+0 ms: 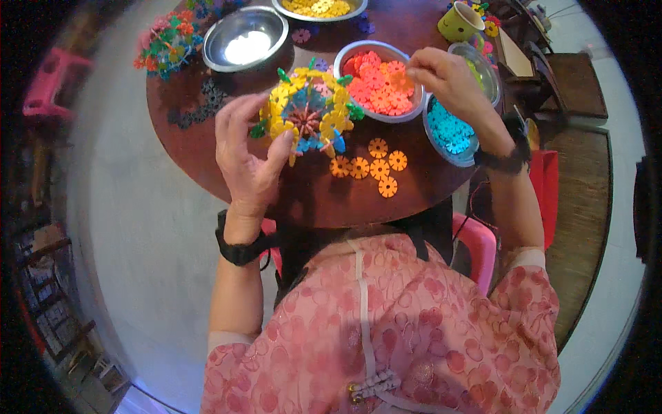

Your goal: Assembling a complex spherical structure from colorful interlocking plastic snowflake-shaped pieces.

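Note:
My left hand [249, 141] grips a round model [308, 114] built of slotted plastic flower discs in yellow, blue, green and brownish red, held up over the table's near side. Over the right rim of a bowl [418, 110] heaped with coral-red discs [380, 86] is my right hand [445, 74], its fingertips pinched together. Whatever sits between those fingertips is too small to make out. Several loose orange discs [379, 168] lie on the wood in front of the bowl.
On the round brown table [200, 162] stand a bowl of turquoise discs [449, 130], a shiny metal bowl [246, 41], a bowl of yellow discs [318, 7] and a yellow-green cup [460, 24]. Dark discs [201, 107] and another colourful model [167, 45] lie left.

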Demonstrator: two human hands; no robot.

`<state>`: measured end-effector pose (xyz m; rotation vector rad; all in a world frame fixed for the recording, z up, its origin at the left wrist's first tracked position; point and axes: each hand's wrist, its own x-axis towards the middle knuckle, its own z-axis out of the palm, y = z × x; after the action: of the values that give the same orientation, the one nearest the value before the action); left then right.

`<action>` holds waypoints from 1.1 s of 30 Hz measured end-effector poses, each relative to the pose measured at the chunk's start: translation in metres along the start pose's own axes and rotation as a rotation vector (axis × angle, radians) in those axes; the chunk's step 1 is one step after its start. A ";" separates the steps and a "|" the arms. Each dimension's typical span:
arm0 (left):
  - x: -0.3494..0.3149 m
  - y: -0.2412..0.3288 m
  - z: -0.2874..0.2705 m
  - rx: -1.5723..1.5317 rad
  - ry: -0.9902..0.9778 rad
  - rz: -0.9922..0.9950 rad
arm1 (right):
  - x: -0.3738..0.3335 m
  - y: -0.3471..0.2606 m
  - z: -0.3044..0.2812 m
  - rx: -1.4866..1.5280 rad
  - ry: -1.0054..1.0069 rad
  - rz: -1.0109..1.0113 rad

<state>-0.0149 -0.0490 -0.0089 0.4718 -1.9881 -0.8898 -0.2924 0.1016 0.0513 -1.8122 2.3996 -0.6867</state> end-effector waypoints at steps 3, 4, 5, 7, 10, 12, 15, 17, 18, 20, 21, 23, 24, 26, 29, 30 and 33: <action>0.002 0.001 -0.001 0.057 0.004 0.028 | -0.034 -0.035 0.006 0.152 -0.209 -0.080; 0.001 0.001 0.000 0.060 0.001 0.020 | -0.047 -0.044 0.013 0.172 -0.253 -0.109; 0.002 0.002 0.000 0.045 0.006 0.017 | -0.057 -0.053 0.018 0.162 -0.328 -0.127; 0.001 0.001 0.001 0.033 0.009 0.010 | -0.075 -0.062 0.036 0.197 -0.377 -0.143; 0.003 0.002 0.003 0.028 0.021 0.039 | -0.097 -0.070 0.059 0.225 -0.405 -0.131; 0.001 -0.001 0.002 0.047 0.024 0.056 | -0.099 -0.077 0.067 0.241 -0.402 -0.139; 0.001 0.000 0.002 0.036 0.026 0.036 | -0.093 -0.083 0.060 0.137 -0.403 -0.093; 0.001 0.001 0.002 0.043 0.018 0.041 | -0.077 -0.074 0.044 0.157 -0.181 -0.140; 0.001 0.001 0.001 0.056 0.010 0.041 | -0.066 -0.067 0.032 0.161 -0.110 -0.106; 0.000 0.002 -0.002 0.056 0.011 0.028 | -0.045 -0.045 0.007 0.029 0.095 -0.134; 0.000 0.002 -0.001 0.048 0.006 0.014 | -0.036 -0.037 -0.005 0.078 0.084 -0.049; -0.001 0.001 0.000 0.061 0.008 0.023 | -0.020 -0.014 -0.010 0.004 0.082 -0.039; 0.001 0.001 0.001 0.068 0.008 0.030 | -0.012 -0.005 -0.012 -0.055 0.036 -0.017; 0.001 0.002 0.001 0.063 0.007 0.027 | 0.001 0.019 0.004 -0.127 0.009 -0.063; 0.000 0.001 0.000 0.056 -0.002 0.012 | 0.007 0.017 0.019 -0.217 -0.084 -0.062; 0.000 0.001 0.000 0.051 -0.007 0.004 | 0.009 0.012 0.024 -0.239 -0.146 -0.017; 0.002 0.001 -0.002 0.054 -0.012 0.009 | 0.015 0.011 0.031 -0.245 -0.206 -0.009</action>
<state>-0.0144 -0.0498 -0.0064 0.4894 -2.0278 -0.8368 -0.2977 0.0807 0.0223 -1.8735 2.4254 -0.1988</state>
